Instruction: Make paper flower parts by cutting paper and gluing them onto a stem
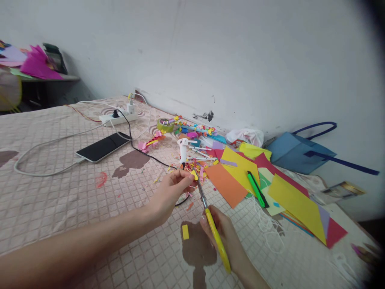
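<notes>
In the middle of the view my left hand (174,185) pinches a small yellow paper piece (195,175) between thumb and fingertips. My right hand (224,230) is wrapped round the yellow handles of a pair of scissors (214,229). The blades point away from me, and their tips are at the yellow piece; whether they touch it I cannot tell. A small yellow paper rectangle (185,232) lies on the tablecloth below my left hand. Just beyond the hands stands a white glue gun (183,151), with colourful paper scraps (197,165) around its base.
Coloured paper sheets (233,166), a green cutter knife (257,189) and white string (266,224) lie to the right. A blue bag (296,152) leans by the wall. On the left are a phone (104,147) on a cable and a power strip (118,117). Green tape (165,125) sits behind.
</notes>
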Demonstrator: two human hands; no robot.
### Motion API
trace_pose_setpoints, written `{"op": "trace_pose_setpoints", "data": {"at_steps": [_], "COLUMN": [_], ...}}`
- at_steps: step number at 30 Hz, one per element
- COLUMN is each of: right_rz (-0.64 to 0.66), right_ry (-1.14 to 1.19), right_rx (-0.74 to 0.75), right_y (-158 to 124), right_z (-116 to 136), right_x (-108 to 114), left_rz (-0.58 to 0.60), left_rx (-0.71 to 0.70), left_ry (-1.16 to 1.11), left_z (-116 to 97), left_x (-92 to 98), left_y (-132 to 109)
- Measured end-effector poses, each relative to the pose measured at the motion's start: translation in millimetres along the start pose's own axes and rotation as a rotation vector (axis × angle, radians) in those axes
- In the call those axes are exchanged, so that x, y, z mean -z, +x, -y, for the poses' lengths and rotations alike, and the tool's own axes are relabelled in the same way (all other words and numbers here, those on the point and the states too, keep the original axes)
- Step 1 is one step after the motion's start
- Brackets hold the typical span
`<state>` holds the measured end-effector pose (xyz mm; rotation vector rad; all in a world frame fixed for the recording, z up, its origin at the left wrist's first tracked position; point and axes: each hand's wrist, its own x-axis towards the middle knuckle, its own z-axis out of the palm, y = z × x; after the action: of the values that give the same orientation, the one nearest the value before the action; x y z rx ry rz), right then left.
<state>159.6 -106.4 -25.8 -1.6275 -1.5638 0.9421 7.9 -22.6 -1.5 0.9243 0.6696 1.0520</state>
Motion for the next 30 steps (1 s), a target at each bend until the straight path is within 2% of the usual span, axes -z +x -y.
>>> {"op": "trace_pose_setpoints", "data": {"at_steps": [8, 19, 30], "right_rz": [0.016, -0.023, -0.028], "right_ry": [0.0, -0.038, -0.049], "right_rx": [-0.026, 0.021, -0.03], "right_y": [-0.3, 0.3, -1.6], "right_z": [1.8, -0.9, 7.3], "right_x": [0.6, 3.5, 7.6], "left_rz": [-0.022, 0.023, 0.015], "left_rx": [0.012, -0.006, -0.007], "left_ry": [-0.017, -0.026, -0.012], "left_z": [-0.4, -3.1, -4.5], "left_x": [-0.3, 1.6, 5.3], "left_y": [0.5, 2.5, 4.5]}}
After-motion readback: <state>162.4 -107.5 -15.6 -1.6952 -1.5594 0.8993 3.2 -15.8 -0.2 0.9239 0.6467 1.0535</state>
